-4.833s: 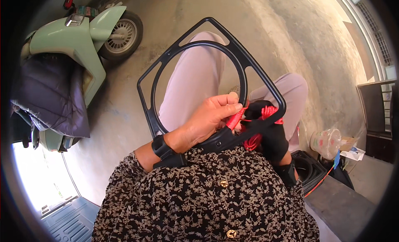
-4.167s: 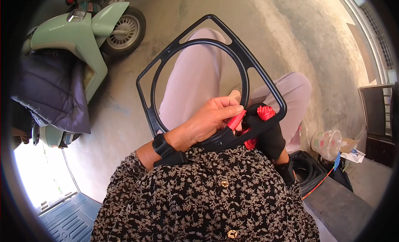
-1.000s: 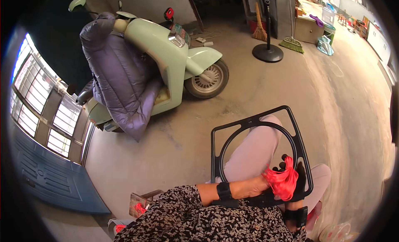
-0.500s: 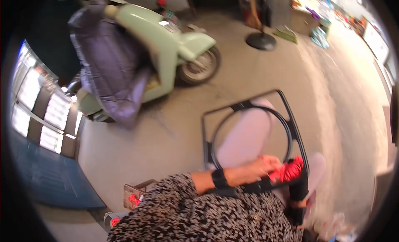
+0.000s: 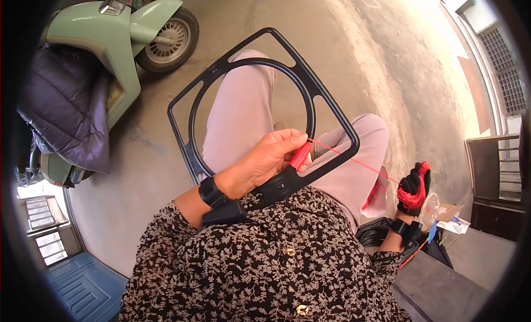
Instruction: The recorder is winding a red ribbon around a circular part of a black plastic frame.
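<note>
A black square frame (image 5: 333, 109) with a round ring inside it rests across my lap. Red cord is wound in a tight band (image 5: 300, 157) around the ring's near right part. My bare left hand (image 5: 271, 159) pinches the frame and cord at the top of that band, thumb and fingertips together. From there a single red strand (image 5: 360, 162) runs taut to the right. My right hand (image 5: 414, 188), in a black glove, is closed around a loose bundle of red cord (image 5: 412, 199), held out beyond my right knee.
A pale green scooter (image 5: 83, 31) with a dark quilted cover (image 5: 72, 100) stands at the left. Beside my right wrist lie a coil of black strips (image 5: 373, 232) and a clear plastic bag (image 5: 429, 211). A blue panel (image 5: 83, 286) is at the lower left.
My right hand has drawn the bundle out to the right, away from the frame, and the strand is now stretched between my hands. The view has swung, putting the frame nearer the middle.
</note>
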`<action>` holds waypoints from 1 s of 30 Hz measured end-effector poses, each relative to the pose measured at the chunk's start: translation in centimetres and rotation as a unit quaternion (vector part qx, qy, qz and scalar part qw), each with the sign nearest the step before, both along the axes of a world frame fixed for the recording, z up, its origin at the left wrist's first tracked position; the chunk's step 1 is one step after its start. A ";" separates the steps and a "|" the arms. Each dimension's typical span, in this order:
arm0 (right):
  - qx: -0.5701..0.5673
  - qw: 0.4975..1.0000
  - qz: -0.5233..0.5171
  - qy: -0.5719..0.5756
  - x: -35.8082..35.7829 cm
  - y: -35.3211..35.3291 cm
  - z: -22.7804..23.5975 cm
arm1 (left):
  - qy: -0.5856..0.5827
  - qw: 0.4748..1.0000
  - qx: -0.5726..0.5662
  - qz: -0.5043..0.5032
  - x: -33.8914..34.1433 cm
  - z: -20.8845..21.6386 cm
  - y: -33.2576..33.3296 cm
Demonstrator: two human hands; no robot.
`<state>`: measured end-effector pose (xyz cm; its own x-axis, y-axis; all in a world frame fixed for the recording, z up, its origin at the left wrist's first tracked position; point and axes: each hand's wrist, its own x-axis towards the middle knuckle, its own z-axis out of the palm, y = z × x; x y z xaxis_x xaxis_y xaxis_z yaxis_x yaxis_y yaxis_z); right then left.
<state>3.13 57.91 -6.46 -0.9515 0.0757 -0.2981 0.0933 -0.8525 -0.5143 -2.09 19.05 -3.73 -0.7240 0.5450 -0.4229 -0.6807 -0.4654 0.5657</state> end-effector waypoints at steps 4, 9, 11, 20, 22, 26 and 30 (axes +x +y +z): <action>0.181 0.981 0.048 -0.050 -0.9 0.6 -2.3 | 0.015 1.000 -0.007 -0.008 -0.4 0.5 0.2; 0.661 0.749 -0.051 0.002 -5.5 -9.1 0.3 | 0.008 1.000 -0.022 -0.011 -0.2 0.3 0.2; 0.654 0.751 -0.059 0.072 -7.1 -13.3 0.7 | 0.006 1.000 -0.008 -0.023 -0.2 0.1 0.4; 0.180 0.944 0.242 0.129 -6.7 -22.3 4.0 | -0.044 0.992 0.096 -0.067 0.3 -0.5 0.3; 0.028 0.958 0.281 0.037 -6.7 -22.7 4.9 | -0.063 0.982 0.171 -0.059 0.4 -0.6 0.3; -0.053 0.946 0.312 0.067 -6.4 -22.6 4.4 | -0.041 0.999 0.010 0.005 0.6 -0.8 1.2; 0.018 0.942 0.318 0.105 -7.0 -22.0 3.3 | -0.001 1.000 -0.008 -0.005 0.6 -0.9 0.6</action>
<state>-3.83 35.90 -3.13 -0.8451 -0.5240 -0.1059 0.4725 -0.6396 -0.6064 -1.49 19.65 -4.68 -0.7179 0.5453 -0.4328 -0.6863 -0.4501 0.5714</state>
